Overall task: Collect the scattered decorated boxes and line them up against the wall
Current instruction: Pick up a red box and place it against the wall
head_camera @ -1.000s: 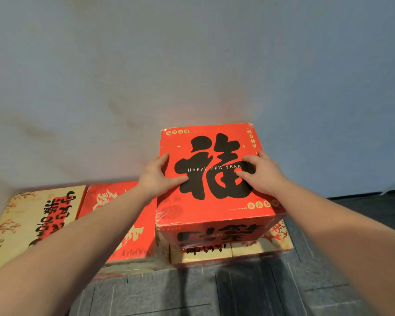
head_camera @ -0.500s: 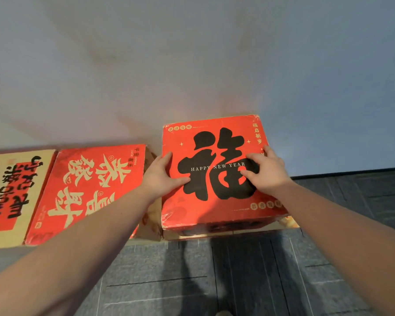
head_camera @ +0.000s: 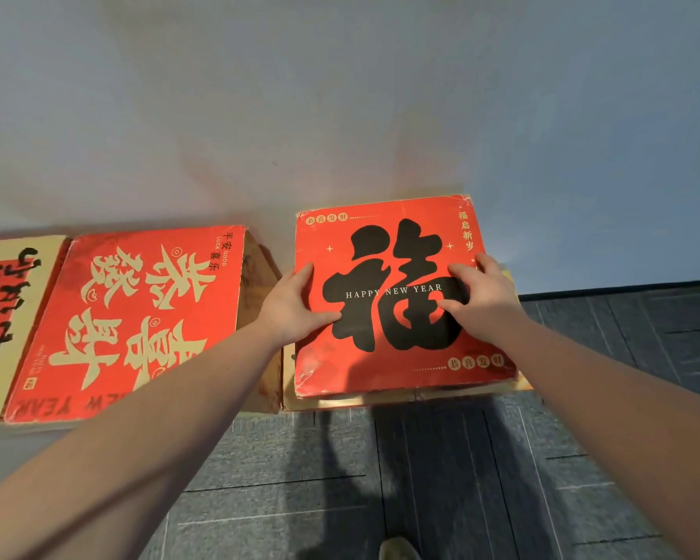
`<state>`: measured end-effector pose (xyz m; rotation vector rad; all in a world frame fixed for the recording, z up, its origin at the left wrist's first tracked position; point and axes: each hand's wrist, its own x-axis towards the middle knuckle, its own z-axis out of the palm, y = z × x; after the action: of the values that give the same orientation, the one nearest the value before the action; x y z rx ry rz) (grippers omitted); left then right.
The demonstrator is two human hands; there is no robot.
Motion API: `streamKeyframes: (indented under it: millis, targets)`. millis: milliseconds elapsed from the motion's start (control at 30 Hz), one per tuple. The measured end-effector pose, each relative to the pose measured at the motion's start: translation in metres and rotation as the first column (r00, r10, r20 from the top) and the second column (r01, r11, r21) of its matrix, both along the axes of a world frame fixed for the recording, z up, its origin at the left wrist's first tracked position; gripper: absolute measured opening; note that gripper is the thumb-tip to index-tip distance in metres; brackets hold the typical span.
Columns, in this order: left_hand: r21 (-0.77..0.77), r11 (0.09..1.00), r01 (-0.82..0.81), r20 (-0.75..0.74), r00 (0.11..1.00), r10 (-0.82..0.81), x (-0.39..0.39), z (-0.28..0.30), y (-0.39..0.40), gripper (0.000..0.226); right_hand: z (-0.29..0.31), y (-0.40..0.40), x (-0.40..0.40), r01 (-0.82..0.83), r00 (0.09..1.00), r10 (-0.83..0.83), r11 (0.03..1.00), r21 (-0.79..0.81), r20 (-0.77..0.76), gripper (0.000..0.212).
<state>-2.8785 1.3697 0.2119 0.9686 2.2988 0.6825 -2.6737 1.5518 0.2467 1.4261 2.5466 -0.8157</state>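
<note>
A red box (head_camera: 384, 369) with a big black character and "HAPPY NEW YEAR" on its top stands against the wall (head_camera: 340, 95). My left hand (head_camera: 296, 305) lies on the top's left part with straight fingers. My right hand (head_camera: 481, 301) lies on the right part, fingers slightly bent and pressing down. Left of it stands a second red box (head_camera: 110, 317) with cream characters, its brown side (head_camera: 259, 276) facing the first box. A cream box (head_camera: 5, 309) with a red panel sits at the far left, cut off by the frame.
Dark grey carpet tiles (head_camera: 421, 478) cover the floor in front of the boxes. A dark baseboard (head_camera: 623, 286) runs along the wall on the right. The tip of a shoe (head_camera: 397, 549) shows at the bottom edge. A narrow gap separates the two red boxes.
The view has tilted down and closed in, so the box tops now face me squarely. Both hands have stayed pressed on the black-character box, which has settled lower against the wall.
</note>
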Motion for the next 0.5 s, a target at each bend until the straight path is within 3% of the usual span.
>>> streamKeyframes:
  millis: [300, 500]
  targets:
    - [0.004, 1.0, 0.026, -0.047, 0.999, -0.026, 0.003, -0.011, 0.005, 0.098, -0.021, 0.01, 0.004, -0.035, 0.998, 0.035, 0.999, -0.001, 0.053, 0.042]
    - [-0.05, 0.998, 0.046, -0.071, 0.996, -0.049, 0.001, -0.007, -0.004, 0.098, -0.033, -0.009, 0.015, -0.11, 0.993, 0.113, 0.99, 0.085, -0.028, 0.047]
